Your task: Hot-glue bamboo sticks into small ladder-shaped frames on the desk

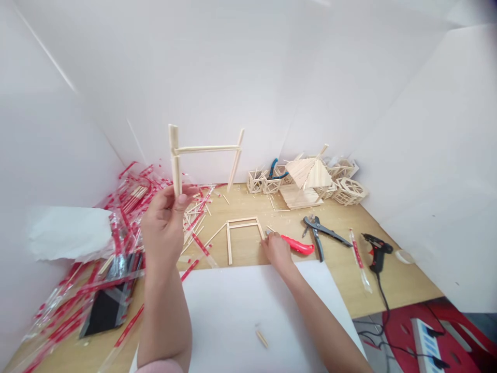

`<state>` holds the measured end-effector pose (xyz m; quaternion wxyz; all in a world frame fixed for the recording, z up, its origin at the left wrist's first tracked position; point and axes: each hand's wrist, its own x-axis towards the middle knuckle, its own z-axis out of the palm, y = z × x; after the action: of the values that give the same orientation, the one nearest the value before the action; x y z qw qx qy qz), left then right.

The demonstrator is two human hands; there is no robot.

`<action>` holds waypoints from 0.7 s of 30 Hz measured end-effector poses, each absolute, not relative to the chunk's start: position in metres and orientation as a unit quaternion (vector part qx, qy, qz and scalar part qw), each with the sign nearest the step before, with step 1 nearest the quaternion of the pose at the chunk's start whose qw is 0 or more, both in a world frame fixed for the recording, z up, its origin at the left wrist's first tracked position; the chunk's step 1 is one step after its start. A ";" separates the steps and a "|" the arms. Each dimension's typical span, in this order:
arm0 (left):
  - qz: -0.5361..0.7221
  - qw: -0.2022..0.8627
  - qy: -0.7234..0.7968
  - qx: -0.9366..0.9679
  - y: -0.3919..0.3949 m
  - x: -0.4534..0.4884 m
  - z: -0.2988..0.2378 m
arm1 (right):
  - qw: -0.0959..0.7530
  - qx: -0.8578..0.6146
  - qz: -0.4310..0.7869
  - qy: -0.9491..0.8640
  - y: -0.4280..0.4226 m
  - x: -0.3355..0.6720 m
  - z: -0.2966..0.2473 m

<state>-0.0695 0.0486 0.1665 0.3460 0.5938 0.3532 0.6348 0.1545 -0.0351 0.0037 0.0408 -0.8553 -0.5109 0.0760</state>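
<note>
Raised above the table, my left hand (165, 220) pinches one leg of a wooden stick frame (207, 149). This frame has two doubled-stick legs joined by a crossbar near their upper ends. A second, similar stick frame (228, 241) lies on the table. My right hand (278, 251) is closed at the lower end of that frame's right leg, and its fingers hide the leg's tip. Close beside my right hand lies a red utility knife (298, 245), its front end partly behind the fingers. A white sheet (233, 305) is under my forearms, with short stick pieces (262, 339) on it.
Loose sticks and red-striped plastic wrappers (135, 194) crowd the left side. Black-handled cutters (318, 233) and a glue gun (376, 251) lie to the right. At the back are a stick-built model with a pitched roof (310, 173), several stick lattices and blue-handled pliers (274, 168).
</note>
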 end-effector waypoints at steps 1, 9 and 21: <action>0.642 0.339 0.351 0.592 0.047 -0.072 0.168 | 0.038 -0.858 0.069 -0.508 -0.035 0.152 0.002; 0.659 0.328 0.350 0.580 0.039 -0.082 0.177 | 0.038 -0.865 0.051 -0.498 -0.017 0.143 -0.005; 0.669 0.319 0.345 0.576 0.040 -0.085 0.179 | 0.065 -0.868 0.077 -0.487 0.059 0.157 -0.005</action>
<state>-0.0853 0.0402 0.1793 0.3192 0.5755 0.3452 0.6691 0.1572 0.0590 -0.0053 0.0648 -0.8678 -0.4867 0.0768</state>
